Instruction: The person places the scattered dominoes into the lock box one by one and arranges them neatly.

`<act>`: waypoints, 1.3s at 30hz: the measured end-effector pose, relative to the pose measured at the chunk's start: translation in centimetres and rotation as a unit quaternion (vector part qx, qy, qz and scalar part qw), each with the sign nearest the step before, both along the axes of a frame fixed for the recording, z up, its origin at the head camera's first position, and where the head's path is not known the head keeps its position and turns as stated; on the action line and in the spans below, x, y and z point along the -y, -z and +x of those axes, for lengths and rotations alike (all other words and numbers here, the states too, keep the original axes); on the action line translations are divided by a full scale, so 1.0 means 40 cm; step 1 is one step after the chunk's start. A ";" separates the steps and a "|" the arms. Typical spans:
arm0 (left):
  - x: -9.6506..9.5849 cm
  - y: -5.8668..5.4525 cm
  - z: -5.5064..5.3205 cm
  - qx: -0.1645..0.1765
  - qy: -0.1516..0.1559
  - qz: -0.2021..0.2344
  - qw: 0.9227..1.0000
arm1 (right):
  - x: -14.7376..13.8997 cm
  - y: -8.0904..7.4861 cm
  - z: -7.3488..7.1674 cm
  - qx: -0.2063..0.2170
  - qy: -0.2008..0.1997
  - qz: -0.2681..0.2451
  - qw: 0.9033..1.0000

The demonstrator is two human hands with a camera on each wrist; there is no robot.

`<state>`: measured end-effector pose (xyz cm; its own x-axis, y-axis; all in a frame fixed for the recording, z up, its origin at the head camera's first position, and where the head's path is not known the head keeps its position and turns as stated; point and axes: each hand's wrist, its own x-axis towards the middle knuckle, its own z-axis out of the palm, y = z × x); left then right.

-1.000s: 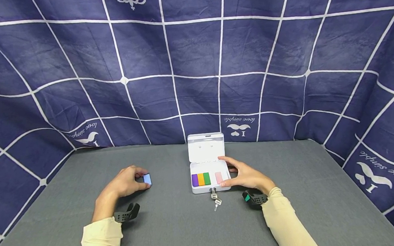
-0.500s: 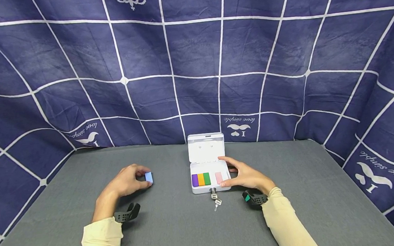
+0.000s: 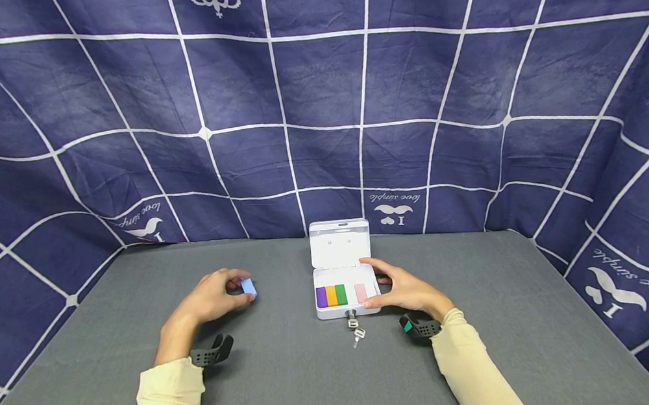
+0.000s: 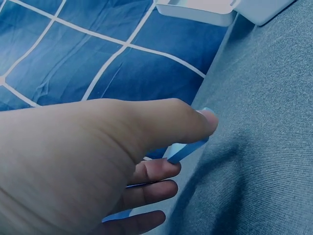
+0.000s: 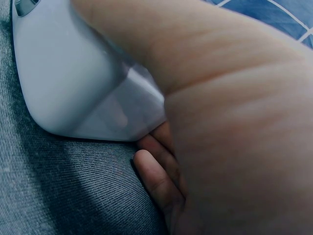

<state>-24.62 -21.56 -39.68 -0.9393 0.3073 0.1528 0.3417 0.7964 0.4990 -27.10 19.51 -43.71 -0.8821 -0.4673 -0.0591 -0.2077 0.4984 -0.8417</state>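
Observation:
A light blue block (image 3: 248,288) is pinched between the thumb and fingers of my left hand (image 3: 209,298), left of the box. In the left wrist view the thumb covers much of that block (image 4: 188,148). The white metal cash box (image 3: 331,314) stands with its lid (image 3: 338,253) raised. Inside lie purple (image 3: 321,297), orange (image 3: 331,296) and green (image 3: 341,294) blocks side by side; a pink block (image 3: 360,292) lies apart to their right. My right hand (image 3: 400,286) grips the box's right side, thumb at the front corner. The right wrist view shows fingers along the box wall (image 5: 63,88).
Keys (image 3: 353,323) hang from the lock at the box's front, over the grey cloth-covered table (image 3: 294,375). A blue curtain (image 3: 320,157) with white lines rises behind the table and along both sides. Each wrist wears a black band (image 3: 212,351).
My left hand has shifted slightly to the right and away from me with the light blue block, which now tilts a little. The right hand and the box stay put.

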 end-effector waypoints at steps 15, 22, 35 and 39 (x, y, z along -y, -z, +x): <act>-0.035 -0.001 -0.004 -0.001 -0.002 0.007 1.000 | 0.000 0.001 -0.001 0.002 -0.002 -0.009 1.000; -0.046 -0.005 -0.006 -0.015 -0.009 0.005 1.000 | 0.001 0.001 0.000 0.002 -0.005 -0.008 1.000; -0.074 -0.021 -0.002 -0.044 -0.005 0.011 0.999 | 0.000 0.002 -0.001 0.001 -0.003 -0.008 1.000; -0.089 -0.026 -0.003 -0.049 -0.002 0.019 0.999 | 0.000 0.002 -0.002 0.005 -0.002 -0.009 1.000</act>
<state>-24.72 -18.00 -38.64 -0.9205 0.2964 0.2547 0.3873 0.7788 0.4935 -27.17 19.50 -43.81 -0.8795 -0.4723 -0.0585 -0.2023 0.4822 -0.8524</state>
